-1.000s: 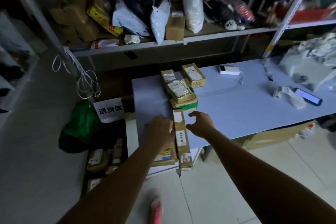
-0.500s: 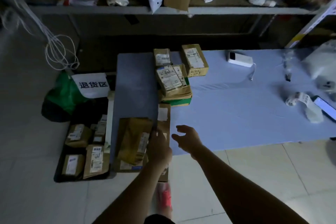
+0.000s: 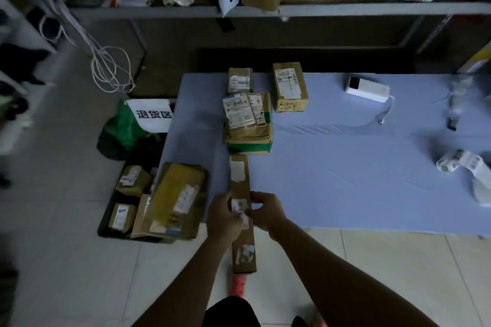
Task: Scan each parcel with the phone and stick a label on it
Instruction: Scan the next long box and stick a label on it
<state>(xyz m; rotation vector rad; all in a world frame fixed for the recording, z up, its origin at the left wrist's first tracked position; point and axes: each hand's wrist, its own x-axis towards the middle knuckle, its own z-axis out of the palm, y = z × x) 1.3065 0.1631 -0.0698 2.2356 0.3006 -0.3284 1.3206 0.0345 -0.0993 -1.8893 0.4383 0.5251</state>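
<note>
1. Our left hand (image 3: 221, 218) and right hand (image 3: 267, 211) both clasp the long narrow parcel (image 3: 240, 188), one on each side, beside its barcode sticker (image 3: 238, 207).
2. That parcel crosses the near edge of the table (image 3: 332, 167), its near end jutting past.
3. The label roll (image 3: 451, 163) sits at the table's right end.

Label roll (image 3: 451, 164) partly beyond right edge.
</note>
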